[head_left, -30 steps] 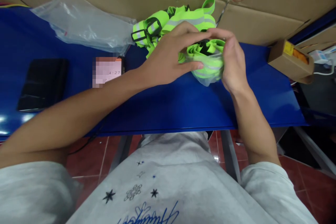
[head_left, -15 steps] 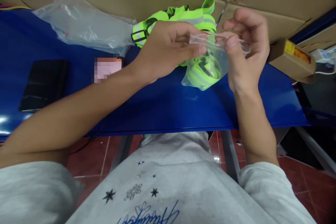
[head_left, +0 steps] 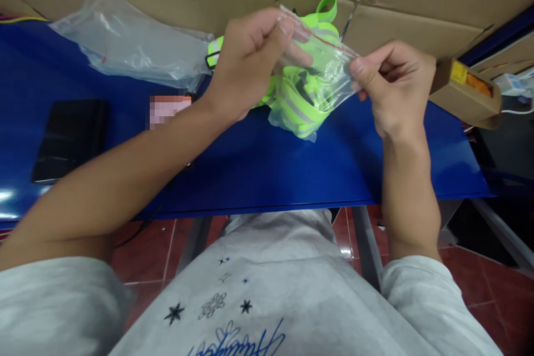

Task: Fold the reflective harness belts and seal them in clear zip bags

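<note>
Left hand [head_left: 250, 61] is sitting higher than half a second ago, and the bag [head_left: 336, 75] is shifting left, its rim slanting down to the right instead of running nearly level. Both hands are pinching the bag: one at the rim's upper-left end, the right hand [head_left: 394, 89] at its lower-right end. Inside the bag, a strap [head_left: 298, 114] is lying coiled, low under the red line [head_left: 329, 41]; whether the bag is touching the table [head_left: 292, 183] I cannot tell. More webbing [head_left: 327, 25] is lying behind the bag. For a tidy result, both hands should be keeping the rim evenly taut, with no strap edge riding up across the red line
</note>
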The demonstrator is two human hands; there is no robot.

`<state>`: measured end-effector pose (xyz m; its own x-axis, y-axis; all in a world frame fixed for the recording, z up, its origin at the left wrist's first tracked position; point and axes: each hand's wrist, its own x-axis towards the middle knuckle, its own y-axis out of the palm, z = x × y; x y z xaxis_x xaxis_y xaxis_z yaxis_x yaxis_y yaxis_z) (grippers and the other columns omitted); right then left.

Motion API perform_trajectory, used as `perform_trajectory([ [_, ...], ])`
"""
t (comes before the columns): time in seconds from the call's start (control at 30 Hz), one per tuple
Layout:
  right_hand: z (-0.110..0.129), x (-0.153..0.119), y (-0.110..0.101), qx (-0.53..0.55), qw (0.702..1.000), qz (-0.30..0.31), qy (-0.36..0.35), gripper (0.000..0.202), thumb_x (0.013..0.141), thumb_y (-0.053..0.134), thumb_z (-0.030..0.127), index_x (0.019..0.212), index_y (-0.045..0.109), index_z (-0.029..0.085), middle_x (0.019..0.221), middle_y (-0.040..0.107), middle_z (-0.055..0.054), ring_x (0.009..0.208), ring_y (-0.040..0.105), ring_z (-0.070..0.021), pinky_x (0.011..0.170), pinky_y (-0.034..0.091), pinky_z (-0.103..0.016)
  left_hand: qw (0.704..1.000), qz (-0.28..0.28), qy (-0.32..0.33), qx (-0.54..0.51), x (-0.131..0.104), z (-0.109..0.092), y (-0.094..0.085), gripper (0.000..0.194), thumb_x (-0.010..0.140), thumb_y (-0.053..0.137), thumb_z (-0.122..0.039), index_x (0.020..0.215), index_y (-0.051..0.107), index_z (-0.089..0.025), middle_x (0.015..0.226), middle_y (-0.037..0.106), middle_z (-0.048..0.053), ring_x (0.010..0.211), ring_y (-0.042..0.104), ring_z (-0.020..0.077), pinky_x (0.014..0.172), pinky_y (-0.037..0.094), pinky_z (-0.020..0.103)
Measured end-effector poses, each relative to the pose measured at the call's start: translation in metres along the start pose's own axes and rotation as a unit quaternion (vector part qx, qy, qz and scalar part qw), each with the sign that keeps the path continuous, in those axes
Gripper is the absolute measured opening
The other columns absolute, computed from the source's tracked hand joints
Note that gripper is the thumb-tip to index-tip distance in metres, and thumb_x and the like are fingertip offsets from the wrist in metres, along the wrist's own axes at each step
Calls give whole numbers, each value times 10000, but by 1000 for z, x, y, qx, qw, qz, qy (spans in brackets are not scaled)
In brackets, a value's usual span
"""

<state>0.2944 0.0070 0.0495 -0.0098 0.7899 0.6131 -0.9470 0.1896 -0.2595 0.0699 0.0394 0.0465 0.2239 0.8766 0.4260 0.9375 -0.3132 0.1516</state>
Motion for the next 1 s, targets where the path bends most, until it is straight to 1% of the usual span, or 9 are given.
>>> perform_trajectory([
  [0.07,-2,2,-3,23,1000,4,7,349,794,866,557,736,715,248,607,659,49,479,523,-74,464,408,-262,1000,10,-2,10,3,3,0,285,1068,543,-222,911,779,-189,818,795,50,730,718,156,588,453,250],
  [0.17,-8,6,-13,79,988,93,91,340,753,901,563,817,762,260,697,708,32,567,611,-98,545,518,-273,998,1,-59,-3,5,5,-3,289,1062,543,-233,899,777,-184,838,803,70,735,733,182,496,355,254],
  [0.23,-14,8,-19,106,974,130,155,360,713,940,556,826,771,259,741,726,14,613,643,-115,572,540,-279,995,-14,-100,-18,6,7,-8,292,1066,542,-245,911,777,-169,874,810,78,765,732,179,535,389,242],
  [0.33,-22,9,-23,96,971,106,191,379,698,954,562,783,731,268,739,714,6,638,631,-129,599,543,-292,992,0,-123,-43,9,15,-18,275,1068,554,-254,976,789,-146,960,822,87,812,719,168,644,469,247],
  [0.47,-26,8,-17,48,986,56,153,383,759,919,556,780,652,281,734,684,19,678,596,-143,670,559,-317,994,40,-95,-38,12,28,-27,237,1023,666,-354,1017,800,-159,1005,827,89,814,718,197,592,435,271],
  [0.63,-22,4,-2,41,994,48,88,308,853,858,506,804,664,272,730,658,31,638,557,-129,623,526,-320,996,74,-29,-48,12,36,-28,400,870,820,-557,1054,795,-203,972,829,60,847,744,244,568,458,298],
  [0.77,-21,1,4,46,998,26,15,358,838,851,559,785,668,256,663,594,32,569,496,-119,530,431,-309,996,81,-5,-35,12,39,-26,384,898,783,-569,1071,801,-227,972,831,58,837,756,230,495,399,264],
  [0.83,-23,0,4,30,999,23,7,364,849,836,573,790,665,256,672,586,26,576,480,-123,531,420,-310,996,81,10,-32,12,39,-25,362,911,768,-569,1058,806,-240,968,830,53,831,755,220,473,367,258],
  [1.0,-25,-1,2,-33,998,40,22,323,888,808,547,819,655,271,723,596,16,652,504,-149,654,519,-345,995,89,36,-32,4,27,-16,241,933,770,-488,1018,819,-268,965,822,45,851,756,216,587,493,294],
])
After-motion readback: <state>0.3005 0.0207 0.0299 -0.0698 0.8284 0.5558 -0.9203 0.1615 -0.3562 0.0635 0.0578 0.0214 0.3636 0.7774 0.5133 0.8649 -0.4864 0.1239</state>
